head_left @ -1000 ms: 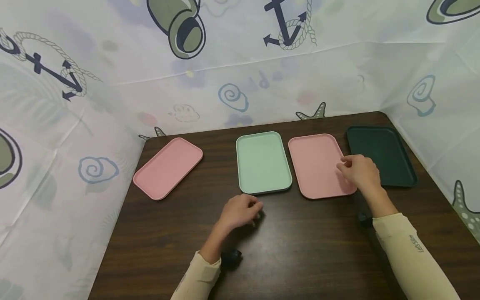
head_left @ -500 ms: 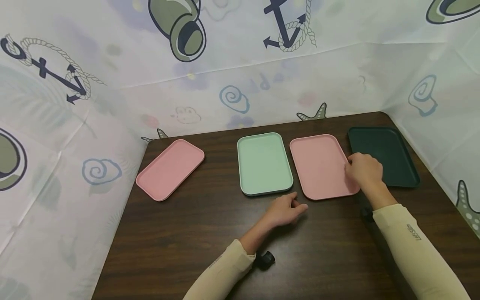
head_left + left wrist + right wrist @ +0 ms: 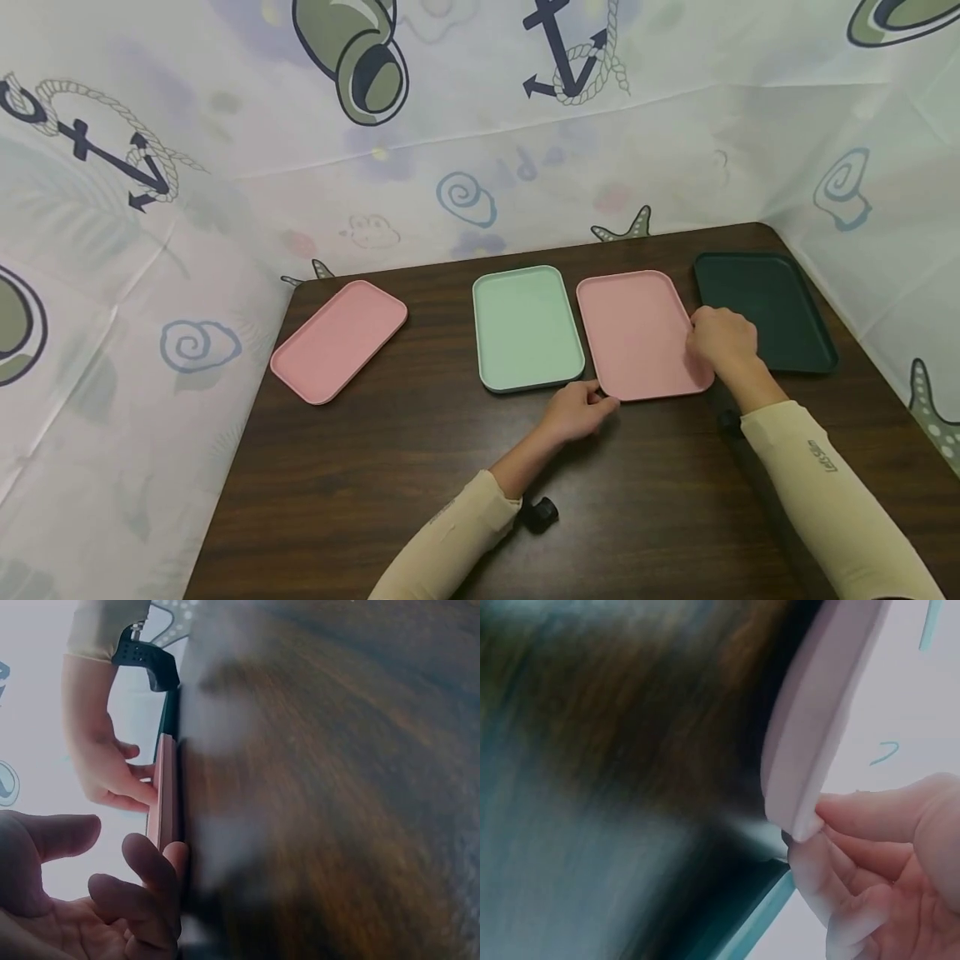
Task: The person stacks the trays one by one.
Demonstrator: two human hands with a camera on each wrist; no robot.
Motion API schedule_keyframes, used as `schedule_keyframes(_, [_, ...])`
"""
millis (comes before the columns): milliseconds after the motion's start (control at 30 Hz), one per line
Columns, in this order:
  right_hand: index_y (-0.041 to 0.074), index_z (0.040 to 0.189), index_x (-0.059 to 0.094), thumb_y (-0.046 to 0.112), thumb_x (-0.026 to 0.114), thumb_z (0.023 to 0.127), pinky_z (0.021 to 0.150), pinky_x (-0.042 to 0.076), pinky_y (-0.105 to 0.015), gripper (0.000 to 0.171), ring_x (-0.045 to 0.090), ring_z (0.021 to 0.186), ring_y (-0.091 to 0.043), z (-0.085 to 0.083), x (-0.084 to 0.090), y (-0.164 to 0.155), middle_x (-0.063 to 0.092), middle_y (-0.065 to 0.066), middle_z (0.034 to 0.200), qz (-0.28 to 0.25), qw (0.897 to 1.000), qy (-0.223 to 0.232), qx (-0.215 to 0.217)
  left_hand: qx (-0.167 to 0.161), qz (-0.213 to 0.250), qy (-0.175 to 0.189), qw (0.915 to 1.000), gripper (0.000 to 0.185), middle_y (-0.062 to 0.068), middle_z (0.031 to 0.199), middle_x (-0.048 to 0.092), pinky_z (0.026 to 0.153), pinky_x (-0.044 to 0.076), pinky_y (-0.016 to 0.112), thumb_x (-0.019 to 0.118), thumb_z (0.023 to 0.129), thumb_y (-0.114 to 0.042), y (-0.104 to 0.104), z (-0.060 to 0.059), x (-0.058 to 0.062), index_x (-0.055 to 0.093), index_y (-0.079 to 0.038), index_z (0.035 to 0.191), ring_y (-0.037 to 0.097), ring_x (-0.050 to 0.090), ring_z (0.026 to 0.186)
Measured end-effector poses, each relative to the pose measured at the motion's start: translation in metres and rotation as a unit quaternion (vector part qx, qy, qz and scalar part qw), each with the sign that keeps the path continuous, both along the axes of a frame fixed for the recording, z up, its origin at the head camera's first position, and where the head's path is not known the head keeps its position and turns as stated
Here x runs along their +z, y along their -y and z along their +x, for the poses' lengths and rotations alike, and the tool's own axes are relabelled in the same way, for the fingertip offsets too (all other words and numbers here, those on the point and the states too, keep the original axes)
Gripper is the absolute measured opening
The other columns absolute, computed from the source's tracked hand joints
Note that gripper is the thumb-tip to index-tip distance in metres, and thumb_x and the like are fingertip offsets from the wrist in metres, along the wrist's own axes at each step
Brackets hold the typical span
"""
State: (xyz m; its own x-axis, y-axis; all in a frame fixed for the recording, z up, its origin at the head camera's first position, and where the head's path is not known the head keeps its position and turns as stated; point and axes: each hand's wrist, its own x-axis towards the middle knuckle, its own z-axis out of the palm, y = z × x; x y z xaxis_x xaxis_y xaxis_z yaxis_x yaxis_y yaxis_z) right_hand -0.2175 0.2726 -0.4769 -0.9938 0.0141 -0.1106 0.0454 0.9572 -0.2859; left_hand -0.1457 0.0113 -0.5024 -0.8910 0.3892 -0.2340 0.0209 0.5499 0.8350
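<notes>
In the head view, a pink tray [image 3: 630, 333] lies right of the middle of the table. My right hand [image 3: 723, 342] pinches its right edge; the right wrist view has the thumb [image 3: 877, 814] on the tray's rim and the fingers under it. My left hand [image 3: 573, 412] is at the tray's near left corner. Seen from the left wrist, its fingertips [image 3: 142, 851] are right at the tray's side, and the thumb [image 3: 71, 836] stands apart above the rim.
Left of the pink tray lies a mint green tray [image 3: 528, 329]. A second pink tray [image 3: 341, 342] sits slanted at the table's left. The dark green tray [image 3: 765, 312] is close beside my right hand. A printed cloth [image 3: 525, 167] surrounds the brown table [image 3: 337, 500].
My left hand has moved right, from below the mint green tray to the pink tray's near corner. My right hand has closed from hovering over the tray's right edge to pinching it.
</notes>
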Motion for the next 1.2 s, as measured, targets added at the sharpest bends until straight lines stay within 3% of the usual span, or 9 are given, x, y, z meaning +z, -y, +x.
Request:
schedule_keyframes(267, [0.002, 0.087, 0.069, 0.009, 0.054, 0.083, 0.051, 0.04, -0.042, 0.017, 0.05, 0.066, -0.031, 0.007, 0.005, -0.008, 0.059, -0.015, 0.073, -0.036, 0.999, 0.029, 0.006, 0.014, 0.02, -0.019, 0.9995, 0.04, -0.007, 0.068, 0.063, 0.056, 0.043, 0.02, 0.064, 0.092, -0.025, 0.004, 0.003, -0.003, 0.065, -0.001, 0.125, 0.004, 0.053, 0.052])
schedule_keyframes(433, [-0.001, 0.101, 0.071, 0.016, 0.057, 0.085, 0.054, 0.042, -0.04, 0.027, 0.056, 0.072, -0.028, 0.019, 0.011, -0.02, 0.066, -0.015, 0.084, -0.091, 0.995, 0.041, 0.015, 0.047, 0.044, -0.033, 0.9974, 0.03, -0.006, 0.064, 0.062, 0.051, 0.041, 0.02, 0.064, 0.091, -0.02, 0.007, 0.005, -0.008, 0.071, -0.001, 0.113, 0.003, 0.051, 0.05])
schedule_keyframes(533, [-0.01, 0.113, 0.065, 0.019, 0.062, 0.089, 0.061, 0.047, -0.041, 0.038, 0.064, 0.073, -0.024, 0.028, 0.016, -0.025, 0.071, -0.011, 0.083, -0.13, 0.99, 0.049, 0.022, 0.059, 0.062, -0.02, 0.9961, 0.027, -0.006, 0.064, 0.061, 0.049, 0.04, 0.02, 0.065, 0.09, -0.018, 0.009, 0.006, -0.008, 0.072, 0.0, 0.109, 0.004, 0.051, 0.049])
schedule_keyframes(667, [-0.011, 0.114, 0.064, 0.023, 0.066, 0.09, 0.067, 0.048, -0.044, 0.042, 0.066, 0.072, -0.02, 0.038, 0.022, -0.029, 0.07, -0.001, 0.073, -0.161, 0.985, 0.052, 0.021, 0.068, 0.094, 0.007, 0.9932, 0.028, -0.003, 0.071, 0.063, 0.049, 0.041, 0.021, 0.066, 0.091, -0.018, 0.012, 0.008, -0.004, 0.069, 0.003, 0.108, 0.006, 0.051, 0.049])
schedule_keyframes(767, [-0.012, 0.115, 0.063, 0.025, 0.067, 0.091, 0.068, 0.049, -0.045, 0.044, 0.065, 0.075, -0.022, 0.047, 0.025, -0.032, 0.071, -0.003, 0.075, -0.175, 0.983, 0.049, 0.016, 0.074, 0.113, 0.015, 0.9907, 0.027, 0.0, 0.074, 0.064, 0.047, 0.041, 0.022, 0.067, 0.091, -0.018, 0.014, 0.012, 0.0, 0.066, 0.002, 0.11, 0.007, 0.051, 0.05])
schedule_keyframes(1000, [-0.014, 0.118, 0.061, 0.023, 0.068, 0.092, 0.059, 0.051, -0.033, 0.045, 0.07, 0.072, -0.024, 0.066, 0.032, -0.031, 0.072, -0.016, 0.088, -0.233, 0.972, 0.034, 0.01, 0.081, 0.172, 0.003, 0.9817, 0.022, 0.001, 0.074, 0.062, 0.045, 0.041, 0.024, 0.067, 0.093, -0.014, 0.017, 0.023, 0.01, 0.059, -0.001, 0.109, 0.009, 0.05, 0.049])
schedule_keyframes(1200, [-0.012, 0.119, 0.061, 0.021, 0.068, 0.092, 0.054, 0.051, -0.033, 0.043, 0.069, 0.07, -0.022, 0.071, 0.039, -0.019, 0.072, -0.015, 0.087, -0.257, 0.966, 0.016, 0.016, 0.082, 0.224, -0.01, 0.971, 0.024, 0.007, 0.077, 0.06, 0.047, 0.039, 0.023, 0.066, 0.092, -0.006, 0.029, 0.028, 0.021, 0.054, 0.003, 0.11, 0.01, 0.045, 0.047])
